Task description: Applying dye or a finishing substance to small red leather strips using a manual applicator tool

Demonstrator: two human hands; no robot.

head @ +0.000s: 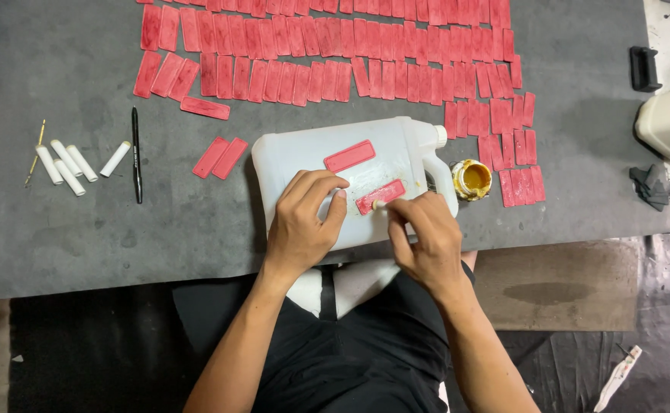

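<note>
A white plastic jug (304,153) lies flat on the grey mat (60,229) in front of me. Two red rectangular pieces rest on its side: one (349,155) further up, one (384,193) near my fingers. My left hand (304,222) presses down on the jug, its fingertips just left of the nearer red piece. My right hand (425,237) pinches a small pale-tipped stick (378,204) whose tip touches the lower edge of that red piece.
Several rows of red pieces (327,53) cover the mat's far side and right (514,149). A small open pot of yellow paste (472,179) stands by the jug's handle. Two loose red pieces (221,157), white tubes (67,163) and a black pen (136,153) lie left.
</note>
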